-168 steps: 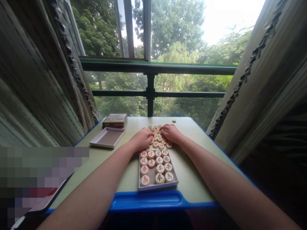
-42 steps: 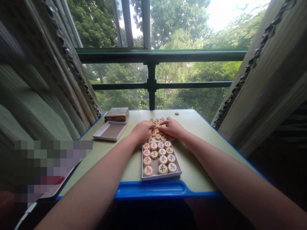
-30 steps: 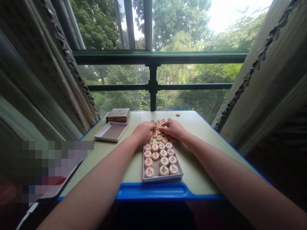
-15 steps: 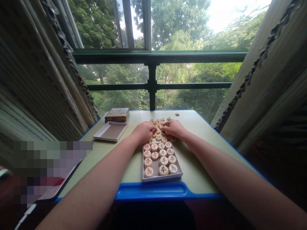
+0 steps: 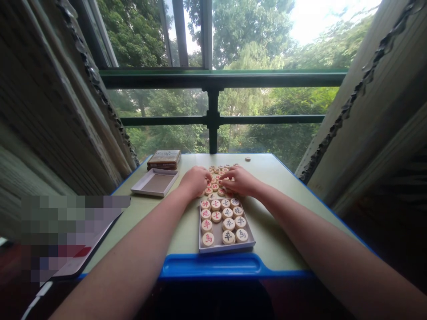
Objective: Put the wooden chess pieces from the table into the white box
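Note:
Loose wooden xiangqi pieces with red and black characters lie in a pile behind a shallow white box. My left hand rests at the pile's left side, fingers bent and partly apart, tips touching pieces; no grip on one shows. On the right side my right hand stretches its fingers over the pieces, covering some of them. Inside the box, more pieces stand in columns: red ones such as the red horse on the left, black ones such as the black horse on the right. A gap shows between them.
An upturned box lid lies at the left, before a small stack of boxes. One lone piece sits near the far edge. The table has a blue front tray; a blurred-out device is at left.
My hands have drawn slightly apart, the left one going left. More pieces show between them, and some have shifted. The boxed pieces look the same.

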Demonstrator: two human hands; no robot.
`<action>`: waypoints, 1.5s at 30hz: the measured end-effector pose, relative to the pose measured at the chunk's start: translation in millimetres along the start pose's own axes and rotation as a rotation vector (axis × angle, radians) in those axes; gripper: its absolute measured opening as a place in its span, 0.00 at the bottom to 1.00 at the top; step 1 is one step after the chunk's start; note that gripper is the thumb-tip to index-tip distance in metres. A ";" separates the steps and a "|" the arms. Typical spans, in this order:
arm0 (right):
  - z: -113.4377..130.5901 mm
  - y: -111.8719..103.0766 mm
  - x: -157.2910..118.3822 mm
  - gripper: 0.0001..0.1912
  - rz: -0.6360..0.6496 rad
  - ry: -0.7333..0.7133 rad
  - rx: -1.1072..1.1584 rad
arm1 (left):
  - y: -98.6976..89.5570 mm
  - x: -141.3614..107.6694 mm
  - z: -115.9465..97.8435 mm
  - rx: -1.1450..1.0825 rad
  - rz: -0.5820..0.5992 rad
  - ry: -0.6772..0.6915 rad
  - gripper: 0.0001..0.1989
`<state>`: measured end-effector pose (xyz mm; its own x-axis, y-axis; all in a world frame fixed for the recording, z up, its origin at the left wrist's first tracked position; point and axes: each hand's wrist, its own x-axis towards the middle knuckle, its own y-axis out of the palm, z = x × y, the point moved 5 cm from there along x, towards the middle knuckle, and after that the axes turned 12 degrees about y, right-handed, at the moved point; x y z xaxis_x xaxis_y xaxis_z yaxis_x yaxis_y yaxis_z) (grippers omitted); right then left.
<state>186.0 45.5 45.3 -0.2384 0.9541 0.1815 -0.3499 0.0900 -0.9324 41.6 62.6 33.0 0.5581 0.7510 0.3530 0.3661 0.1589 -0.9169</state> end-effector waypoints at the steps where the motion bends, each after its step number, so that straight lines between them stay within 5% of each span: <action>1: 1.2 1.5 -0.4 0.12 0.010 -0.006 -0.005 | 0.9 -0.2 1.4 -0.009 0.013 -0.009 0.15; 14: -3.1 8.0 0.8 0.11 -0.012 -0.001 -0.034 | 1.1 -0.1 -0.6 0.021 0.019 0.030 0.17; 22: -1.2 15.0 3.9 0.15 -0.005 -0.118 -0.068 | 1.3 -1.6 12.0 0.010 0.051 -0.111 0.17; 33: -0.4 11.9 2.5 0.13 -0.052 -0.099 -0.041 | 2.0 -2.8 17.5 -0.085 0.005 -0.158 0.21; 45: 13.9 10.1 -4.8 0.12 0.020 -0.164 -0.045 | 2.4 -1.1 12.2 -0.108 0.056 -0.080 0.20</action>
<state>171.0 37.8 39.4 -0.3910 0.8965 0.2082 -0.3041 0.0877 -0.9486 32.8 70.0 28.1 0.5201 0.8062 0.2820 0.4168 0.0486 -0.9077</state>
